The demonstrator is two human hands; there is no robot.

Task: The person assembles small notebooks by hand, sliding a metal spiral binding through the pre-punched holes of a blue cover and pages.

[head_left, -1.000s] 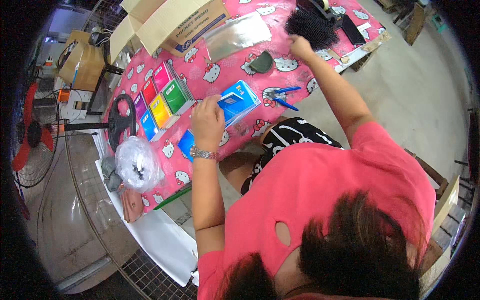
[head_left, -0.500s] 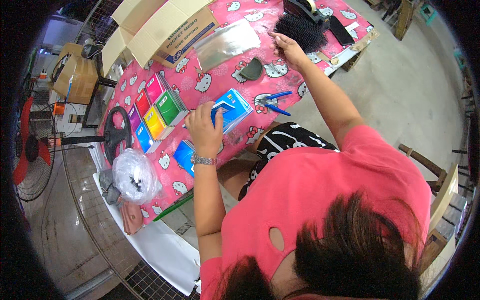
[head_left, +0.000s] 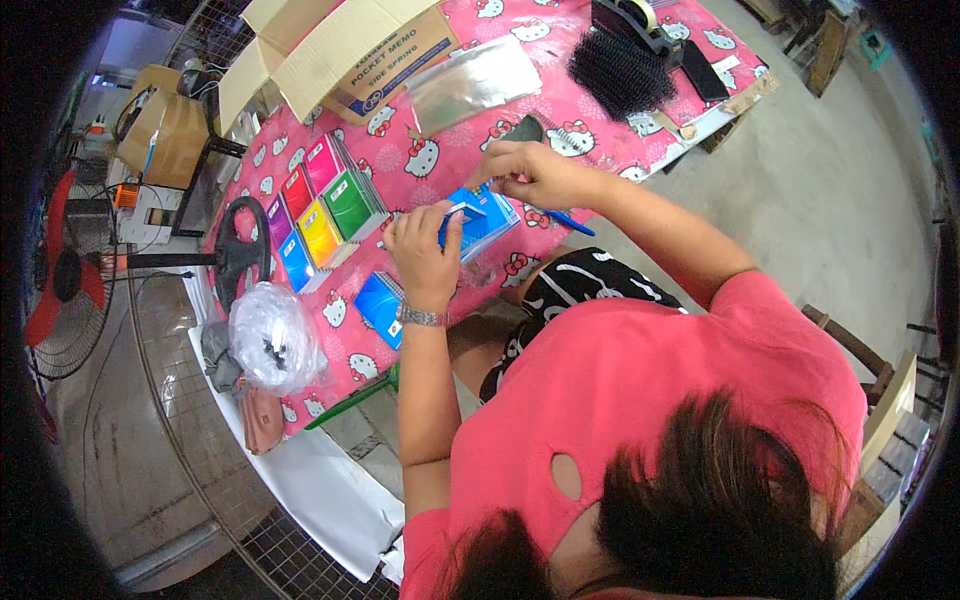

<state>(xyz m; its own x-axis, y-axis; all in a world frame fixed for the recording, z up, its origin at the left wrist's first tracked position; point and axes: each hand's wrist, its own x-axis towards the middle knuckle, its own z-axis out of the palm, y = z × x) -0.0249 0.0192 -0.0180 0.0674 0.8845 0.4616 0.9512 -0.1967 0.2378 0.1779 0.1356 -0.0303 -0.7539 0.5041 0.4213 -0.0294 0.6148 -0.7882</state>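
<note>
My left hand, wearing a metal watch, grips a small blue memo pad with its fingers closed around the near end. Beneath and beside it lies a stack of blue memo pads. My right hand is pinched just above the far edge of that pad. A thin black spiral coil seems to trail from its fingers, though its end at the pad is hidden. Partly covered by my right hand are blue-handled pliers and a dark green cup.
Colourful memo pads stand in stacks on the left. A pile of black coils lies at the far right, near a tape dispenser. Clear plastic sheets, an open carton, a plastic bag and a fan surround the work.
My right hand has come back from the pile of black coils to the blue memo pad, its fingers now pinched. My left hand stays on the pad. The view has shifted slightly.
</note>
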